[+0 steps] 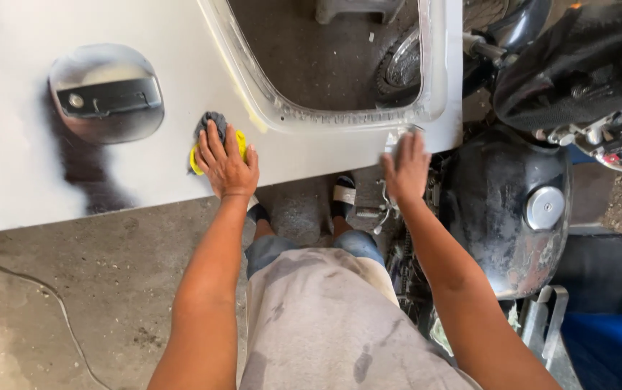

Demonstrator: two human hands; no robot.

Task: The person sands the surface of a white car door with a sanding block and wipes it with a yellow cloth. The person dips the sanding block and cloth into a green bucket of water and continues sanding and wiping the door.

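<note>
Head view, looking down.

1. Large white-grey painted car door panel (145,180), lying flat across the upper left of the picture, its near edge running from left to right above the concrete floor (72,289). Window opening with bare-metal frame (340,115) at its upper right; a dark sprayed patch spreads below the handle recess.
2. Oval recessed door handle, dark bar in a shiny cup (106,92), set in the panel, well left of the hands.
3. Yellow sponge pad with grey abrasive face (213,141), lying flat on the panel, between the handle recess and the window frame corner.
4. Left hand (225,165): palm down, fingers spread and laid flat on the pad, pressing it to the panel; not curled round it.
5. Right hand (406,165): open, fingers together and extended, resting on the panel's near right corner just below the window frame; holds nothing.
6. Black, scuffed motorcycle fuel tank with round chrome cap (513,209), just right of the right forearm; handlebar parts and dark cloth (578,65) above it.
7. Person's grey stained shirt (325,325), denim shorts, and two sandalled feet (343,193) on the floor under the panel's edge.
</note>
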